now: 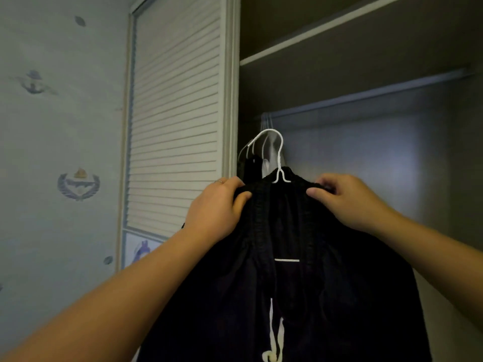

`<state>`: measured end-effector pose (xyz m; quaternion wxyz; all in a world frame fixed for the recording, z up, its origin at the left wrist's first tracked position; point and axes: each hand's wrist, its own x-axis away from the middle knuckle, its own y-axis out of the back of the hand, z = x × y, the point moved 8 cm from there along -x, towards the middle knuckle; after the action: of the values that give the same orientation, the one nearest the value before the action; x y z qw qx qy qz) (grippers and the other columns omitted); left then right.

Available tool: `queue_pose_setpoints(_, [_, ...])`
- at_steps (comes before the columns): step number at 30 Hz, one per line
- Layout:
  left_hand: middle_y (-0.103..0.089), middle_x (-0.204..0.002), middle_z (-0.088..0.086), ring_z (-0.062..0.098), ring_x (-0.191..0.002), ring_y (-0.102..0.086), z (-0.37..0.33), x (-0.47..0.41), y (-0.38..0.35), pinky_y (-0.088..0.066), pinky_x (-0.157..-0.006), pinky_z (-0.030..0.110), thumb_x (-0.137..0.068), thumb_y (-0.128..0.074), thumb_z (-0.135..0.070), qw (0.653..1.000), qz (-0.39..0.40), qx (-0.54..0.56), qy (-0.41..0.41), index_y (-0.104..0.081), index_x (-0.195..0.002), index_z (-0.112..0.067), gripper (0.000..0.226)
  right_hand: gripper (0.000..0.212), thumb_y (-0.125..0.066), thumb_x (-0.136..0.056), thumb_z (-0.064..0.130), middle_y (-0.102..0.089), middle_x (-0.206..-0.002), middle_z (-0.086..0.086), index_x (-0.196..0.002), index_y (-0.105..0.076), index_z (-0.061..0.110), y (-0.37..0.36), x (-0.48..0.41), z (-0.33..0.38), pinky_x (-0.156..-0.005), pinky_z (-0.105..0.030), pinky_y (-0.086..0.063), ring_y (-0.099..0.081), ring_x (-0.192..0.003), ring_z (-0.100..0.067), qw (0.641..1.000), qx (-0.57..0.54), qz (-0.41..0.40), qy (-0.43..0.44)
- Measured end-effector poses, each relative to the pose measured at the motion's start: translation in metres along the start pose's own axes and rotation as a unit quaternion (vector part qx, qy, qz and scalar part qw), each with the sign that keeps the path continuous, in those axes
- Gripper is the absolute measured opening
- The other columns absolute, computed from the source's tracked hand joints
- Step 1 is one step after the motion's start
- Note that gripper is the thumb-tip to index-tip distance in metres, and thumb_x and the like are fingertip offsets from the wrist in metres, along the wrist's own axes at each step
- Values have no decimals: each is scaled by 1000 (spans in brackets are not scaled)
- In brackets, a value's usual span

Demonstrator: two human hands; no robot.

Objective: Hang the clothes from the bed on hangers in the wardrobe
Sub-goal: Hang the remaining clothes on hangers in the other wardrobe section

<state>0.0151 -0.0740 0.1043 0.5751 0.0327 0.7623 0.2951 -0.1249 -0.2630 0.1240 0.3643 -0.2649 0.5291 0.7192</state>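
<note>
A black garment [287,283] with a ribbed waistband and white drawstrings hangs over a white wire hanger [280,163], raised in front of the open wardrobe. My left hand [217,207] grips the garment's upper left edge. My right hand [345,199] pinches its upper right edge. The hanger's hook sticks up between my hands, below the wardrobe's metal rail [366,95]. The hanger's lower bar shows through a gap in the cloth.
Several white hangers [266,121] hang at the rail's left end, with a dark garment [252,165] and a pale one below them. A shelf [326,30] runs above the rail. A louvred wardrobe door [175,113] stands to the left, beside wallpaper.
</note>
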Motion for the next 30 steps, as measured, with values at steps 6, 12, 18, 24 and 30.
queue_pose_setpoints(6, [-61,-104,1,22,-95,-61,-21,-76,-73,-50,-77,39,-100,-48,-42,996,41,64,-55,-59,-108,-19,27,18,-62,-92,35,-64,-79,2,-82,-65,19,42,-39,-34,-68,-33,-43,-59,-79,-18,987,148,-33,-48])
queue_pose_setpoints(12, [-56,-134,4,23,-121,-55,-46,-125,-139,-48,-99,43,-100,-51,-42,978,111,138,-114,-50,-138,-22,43,23,-64,-91,35,-66,-87,-10,-90,-68,12,74,-72,-71,-69,-34,-41,-59,-87,-30,956,261,-71,-119])
queue_pose_setpoints(18, [-53,-141,2,20,-129,-50,-56,-153,-195,-43,-106,35,-98,-55,-46,955,182,200,-123,-45,-144,-21,53,34,-64,-92,31,-66,-86,-21,-86,-67,-2,88,-105,-121,-66,-34,-44,-61,-79,-35,931,252,-90,-248])
queue_pose_setpoints(24, [-56,-135,-1,15,-126,-51,-63,-174,-213,-42,-105,30,-98,-56,-43,946,180,222,-150,-49,-141,-23,49,10,-56,-97,10,-59,-91,-19,-100,-52,0,67,-134,-171,-68,-39,-50,-60,-78,-34,925,-26,-123,-357])
queue_pose_setpoints(30, [-63,-123,-3,13,-114,-58,-58,-199,-222,-47,-102,38,-99,-49,-47,948,176,221,-145,-54,-137,-22,46,22,-37,-101,3,-53,-76,-12,-86,-52,4,10,-183,-207,-57,-34,-47,-55,-63,-23,887,-285,-77,-354])
